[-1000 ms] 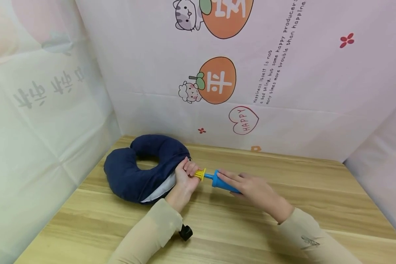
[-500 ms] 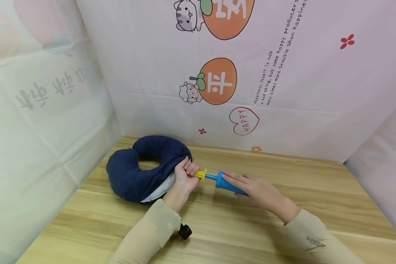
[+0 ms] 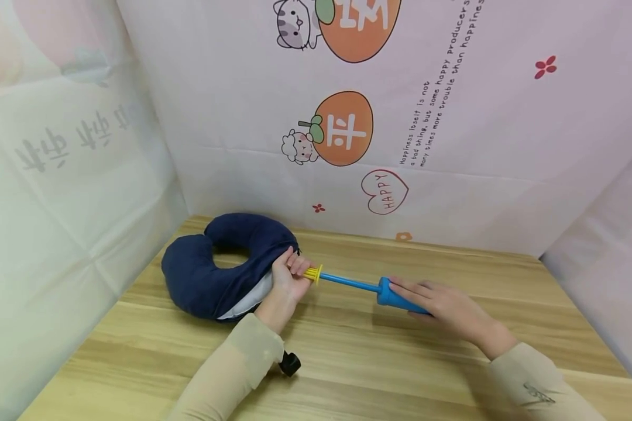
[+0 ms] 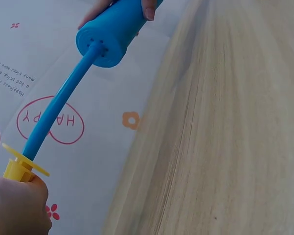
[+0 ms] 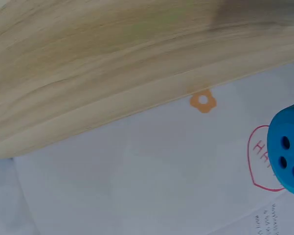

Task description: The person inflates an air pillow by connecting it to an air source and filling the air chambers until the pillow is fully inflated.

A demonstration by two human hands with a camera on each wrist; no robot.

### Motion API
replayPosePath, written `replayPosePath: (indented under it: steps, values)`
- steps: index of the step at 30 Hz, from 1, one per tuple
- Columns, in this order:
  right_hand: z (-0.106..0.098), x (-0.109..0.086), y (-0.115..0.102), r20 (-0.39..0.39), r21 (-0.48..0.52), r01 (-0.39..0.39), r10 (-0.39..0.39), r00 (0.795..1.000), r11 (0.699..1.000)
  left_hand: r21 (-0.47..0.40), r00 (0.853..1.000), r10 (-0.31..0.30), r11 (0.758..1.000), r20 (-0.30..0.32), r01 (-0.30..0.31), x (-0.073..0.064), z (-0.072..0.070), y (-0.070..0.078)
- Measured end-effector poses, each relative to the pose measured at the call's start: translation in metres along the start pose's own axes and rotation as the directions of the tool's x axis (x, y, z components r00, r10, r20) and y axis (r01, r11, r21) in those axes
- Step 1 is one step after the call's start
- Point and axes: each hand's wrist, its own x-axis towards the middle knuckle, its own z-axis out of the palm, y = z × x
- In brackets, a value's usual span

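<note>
Directions are clock-face ones in the head view: the navy neck pillow (image 3: 197,289) lies at the left on the wooden table (image 3: 400,374), its gap facing about 10 o'clock, with a pale strip (image 3: 250,301) showing on its lower right edge. The left hand (image 3: 289,283), much the nearer to the pillow, sits at that edge with its fingers curled round the yellow end (image 3: 313,274) of a hand pump (the fingers hide whether it joins the pillow). From this fist the pump's long axis points a little past 3 o'clock: first the yellow flange, then a straight length of bare blue rod (image 3: 350,282), then the blue barrel (image 3: 398,294). The right hand (image 3: 445,304) grips the barrel from its far side, so the left hand lies between 9 and 10 o'clock from it, well apart. Both hands thus bear on one line, and any push or pull would, I judge, depend on keeping the rod straight along it.
</note>
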Motion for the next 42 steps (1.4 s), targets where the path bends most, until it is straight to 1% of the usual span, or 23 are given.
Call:
replayPosePath:
  steps: [2, 5, 11, 16, 20, 23, 26, 29, 33, 37, 39, 42]
  values:
    - [0.0, 0.003, -0.002, -0.003, -0.014, -0.004, 0.004, 1.0, 1.0, 0.003, 1.0, 0.004, 1.0, 0.009, -0.004, 0.0, -0.001, 0.0]
    - [0.003, 0.015, -0.008, 0.003, -0.014, -0.018, 0.018, 1.0, 1.0, 0.004, 0.999, 0.008, 1.0, 0.032, -0.008, 0.0, -0.002, -0.003]
    - [0.015, 0.047, -0.021, -0.001, -0.031, -0.037, 0.037, 0.999, 0.999, -0.001, 0.998, 0.018, 1.0, 0.065, -0.018, -0.001, -0.004, -0.007]
    - [0.026, 0.074, -0.032, -0.013, -0.026, -0.049, 0.048, 0.999, 0.998, 0.02, 0.995, 0.016, 1.0, 0.096, -0.018, -0.002, -0.006, -0.008]
    - [0.031, 0.092, -0.038, -0.007, 0.007, -0.047, 0.047, 0.999, 0.999, 0.032, 0.996, 0.007, 0.999, 0.092, -0.01, -0.003, -0.007, -0.01]
    - [0.033, 0.096, -0.04, 0.007, 0.025, -0.055, 0.055, 0.998, 0.998, 0.044, 0.997, 0.003, 0.999, 0.081, -0.006, -0.002, -0.007, -0.011]
    - [0.033, 0.093, -0.04, 0.015, 0.047, -0.071, 0.071, 0.997, 0.996, 0.048, 0.998, -0.005, 0.999, 0.068, 0.001, -0.001, -0.006, -0.01]
    - [0.031, 0.085, -0.034, 0.013, 0.053, -0.06, 0.059, 0.998, 0.997, 0.049, 0.998, -0.006, 0.999, 0.058, 0.003, -0.001, -0.004, -0.007]
    - [0.029, 0.065, -0.022, -0.008, -0.004, 0.007, -0.007, 1.0, 1.0, 0.045, 0.999, 0.007, 0.999, 0.05, -0.009, -0.002, -0.002, -0.004]
    - [0.024, 0.042, -0.011, -0.024, -0.056, 0.064, -0.066, 0.998, 0.996, 0.045, 0.998, 0.001, 0.999, 0.058, -0.003, 0.0, -0.002, -0.002]
    - [0.019, 0.032, -0.008, -0.025, -0.054, 0.072, -0.073, 0.997, 0.996, 0.047, 0.998, -0.005, 0.999, 0.056, 0.002, 0.0, -0.002, -0.001]
    - [0.012, 0.02, -0.004, -0.016, -0.03, 0.052, -0.053, 0.998, 0.998, 0.057, 0.998, -0.005, 0.998, 0.056, 0.002, 0.0, -0.003, 0.002]
